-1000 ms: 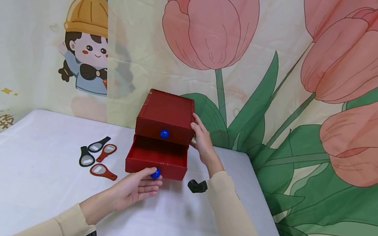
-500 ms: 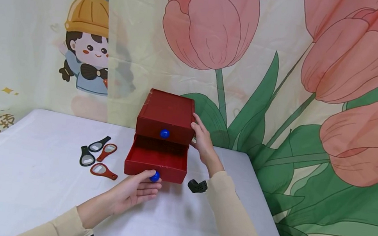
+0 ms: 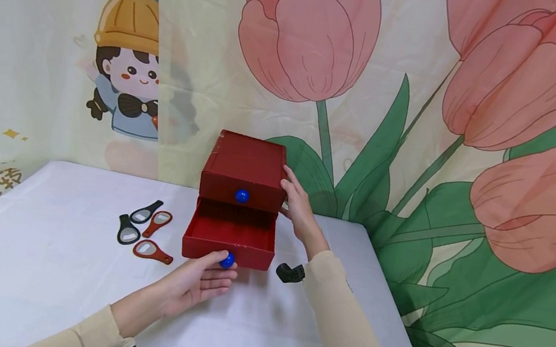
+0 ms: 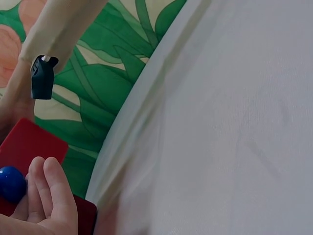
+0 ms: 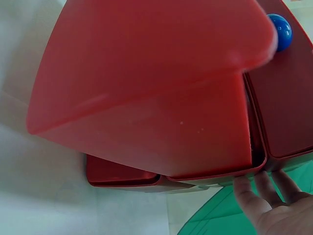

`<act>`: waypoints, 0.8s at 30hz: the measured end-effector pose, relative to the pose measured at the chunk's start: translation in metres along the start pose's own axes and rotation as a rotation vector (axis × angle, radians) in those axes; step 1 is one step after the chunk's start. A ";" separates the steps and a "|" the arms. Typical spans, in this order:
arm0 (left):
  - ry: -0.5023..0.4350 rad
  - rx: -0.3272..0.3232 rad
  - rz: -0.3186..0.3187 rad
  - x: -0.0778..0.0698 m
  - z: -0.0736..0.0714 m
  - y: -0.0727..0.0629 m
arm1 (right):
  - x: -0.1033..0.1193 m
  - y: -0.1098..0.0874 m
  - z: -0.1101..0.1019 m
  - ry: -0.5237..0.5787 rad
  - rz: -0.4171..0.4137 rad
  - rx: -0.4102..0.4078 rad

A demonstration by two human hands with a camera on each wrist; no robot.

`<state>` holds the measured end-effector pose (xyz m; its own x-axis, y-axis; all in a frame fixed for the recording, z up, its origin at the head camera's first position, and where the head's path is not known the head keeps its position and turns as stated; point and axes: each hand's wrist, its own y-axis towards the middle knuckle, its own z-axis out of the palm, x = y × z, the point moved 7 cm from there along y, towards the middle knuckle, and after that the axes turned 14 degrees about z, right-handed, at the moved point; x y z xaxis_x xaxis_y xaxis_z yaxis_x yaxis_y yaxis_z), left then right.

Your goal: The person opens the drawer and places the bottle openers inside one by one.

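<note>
A small red drawer box stands on the white table. Its upper drawer, with a blue knob, is closed, while the lower drawer juts out and shows a bare red inside. My left hand pinches the lower drawer's blue knob between thumb and index finger; the other fingers extend below it. My right hand rests against the box's right side with fairly straight fingers. In the right wrist view, its fingertips touch the box's edge, and another red compartment shows below the pulled-out drawer.
Several red and black teardrop-shaped things that look like bottle openers lie left of the box. A black device sits at the right wrist. Behind the table hangs a cloth printed with tulips.
The lower drawer has slid slightly farther out toward me, with my left hand on its knob. My right hand stays at the box's side. The bottle openers have not moved.
</note>
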<state>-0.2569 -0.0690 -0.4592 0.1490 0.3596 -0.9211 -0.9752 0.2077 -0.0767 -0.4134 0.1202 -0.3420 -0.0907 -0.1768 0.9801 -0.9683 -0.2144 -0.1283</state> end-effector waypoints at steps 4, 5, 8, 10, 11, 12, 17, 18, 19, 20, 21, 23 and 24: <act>-0.010 0.017 -0.009 0.001 -0.001 0.001 | 0.000 0.000 0.000 -0.004 0.002 -0.002; -0.013 0.022 -0.013 0.001 -0.002 0.001 | 0.000 0.000 0.000 -0.004 0.003 -0.003; -0.013 0.042 -0.020 0.000 -0.002 0.001 | 0.000 0.000 0.000 -0.001 0.001 -0.003; -0.009 0.053 -0.024 0.000 -0.003 0.001 | 0.000 0.000 0.000 0.000 0.002 -0.005; -0.005 0.058 -0.024 0.000 -0.004 0.001 | 0.000 0.000 0.000 0.000 0.003 -0.005; -0.001 0.064 -0.022 -0.001 -0.005 0.000 | 0.000 0.000 0.000 0.002 0.003 -0.006; 0.036 0.105 -0.020 -0.002 -0.012 -0.002 | 0.000 0.001 0.000 0.006 0.010 -0.009; 0.045 0.116 -0.022 -0.002 -0.014 -0.003 | 0.000 0.001 0.001 0.006 0.010 -0.009; 0.056 0.128 -0.023 -0.002 -0.016 -0.004 | 0.000 0.001 0.001 0.006 0.010 -0.007; 0.066 0.142 -0.024 -0.003 -0.019 -0.005 | 0.000 0.001 0.001 0.005 0.012 -0.007; 0.079 0.155 -0.024 -0.004 -0.022 -0.006 | 0.000 0.001 0.001 0.003 0.011 -0.007; 0.111 0.179 -0.026 -0.005 -0.029 -0.008 | 0.000 0.001 0.000 0.002 0.010 -0.007; 0.131 0.193 -0.026 -0.006 -0.033 -0.009 | 0.000 0.000 0.001 0.002 0.009 -0.005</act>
<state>-0.2543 -0.1027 -0.4656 0.1384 0.2332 -0.9625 -0.9200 0.3900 -0.0378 -0.4137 0.1196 -0.3424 -0.1000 -0.1771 0.9791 -0.9686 -0.2079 -0.1365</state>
